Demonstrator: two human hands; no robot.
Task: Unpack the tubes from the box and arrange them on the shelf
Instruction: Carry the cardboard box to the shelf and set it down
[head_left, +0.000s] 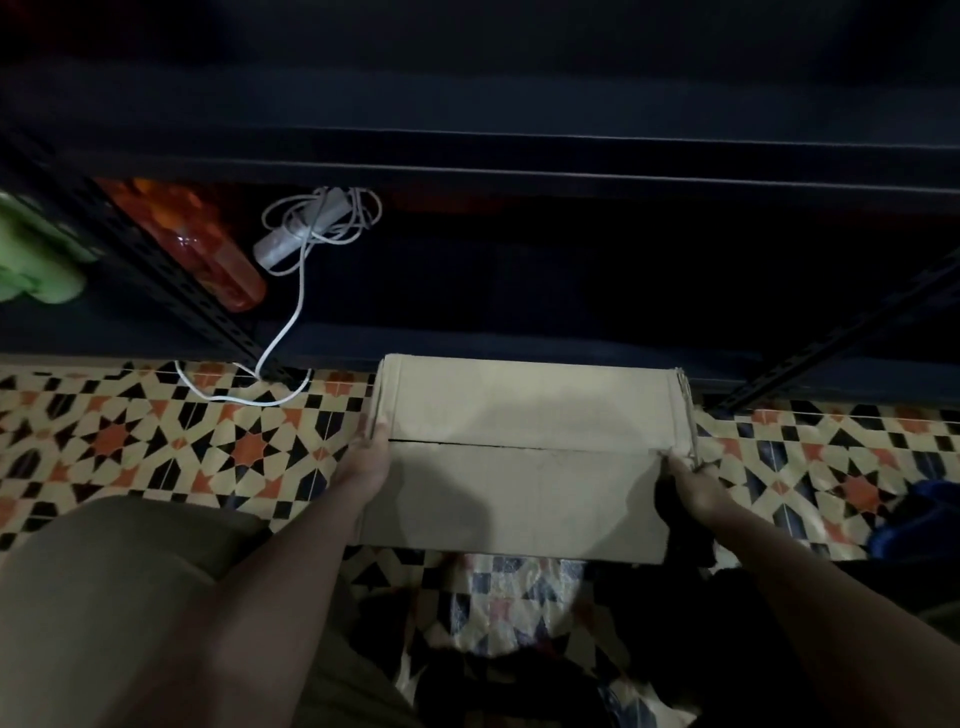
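A closed brown cardboard box lies on the patterned floor in front of a dark metal shelf. Its two top flaps meet at a seam across the middle. My left hand holds the box's left side, thumb at the seam. My right hand grips the right side at the seam, fingers hidden behind the edge. No tubes are visible; the box's contents are hidden.
On the lower shelf at the left lie an orange bottle, green containers and a white power strip with a cord trailing onto the floor. My knee is at the lower left. A blue object sits at the right.
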